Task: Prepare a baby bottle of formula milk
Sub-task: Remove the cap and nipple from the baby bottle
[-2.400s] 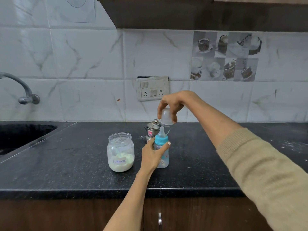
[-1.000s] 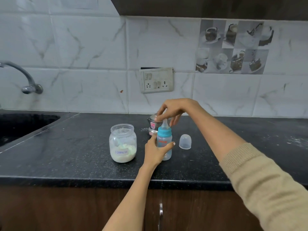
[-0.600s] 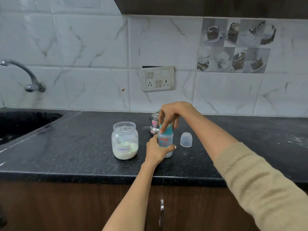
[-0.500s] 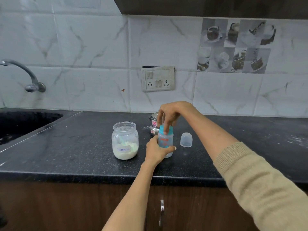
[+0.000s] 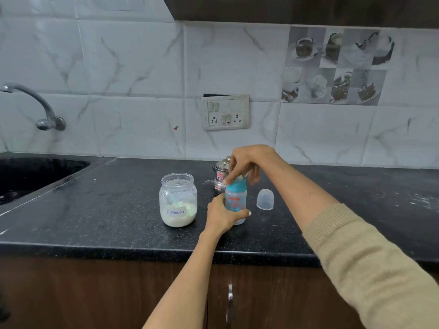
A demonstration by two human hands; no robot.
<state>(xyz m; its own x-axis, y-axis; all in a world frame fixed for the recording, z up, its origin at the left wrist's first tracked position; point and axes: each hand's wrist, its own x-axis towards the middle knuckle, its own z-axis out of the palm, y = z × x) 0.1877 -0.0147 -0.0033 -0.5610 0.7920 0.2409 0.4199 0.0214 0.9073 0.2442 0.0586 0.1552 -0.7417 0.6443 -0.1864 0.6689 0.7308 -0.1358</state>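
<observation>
A small clear baby bottle [image 5: 236,201] with a blue collar stands upright on the black counter [image 5: 118,210]. My left hand [image 5: 222,213] grips its lower body from the left. My right hand [image 5: 247,163] is above it, fingers curled down round the blue collar and teat; the teat is mostly hidden by them. The bottle's clear dome cap [image 5: 265,199] stands on the counter just right of the bottle. A glass jar [image 5: 178,203] labelled "Formula", lid on, holds pale powder and a scoop, left of the bottle.
A small steel pot [image 5: 220,175] with a lid stands behind the bottle. A black sink [image 5: 28,176] and a wall tap [image 5: 35,105] are at the far left. A switch and socket plate [image 5: 225,112] is on the tiled wall. White powder specks lie at the counter's right.
The dome cap came off in my right hand and was set down right of the bottle. That hand then came back onto the blue collar. My left hand kept its grip on the bottle.
</observation>
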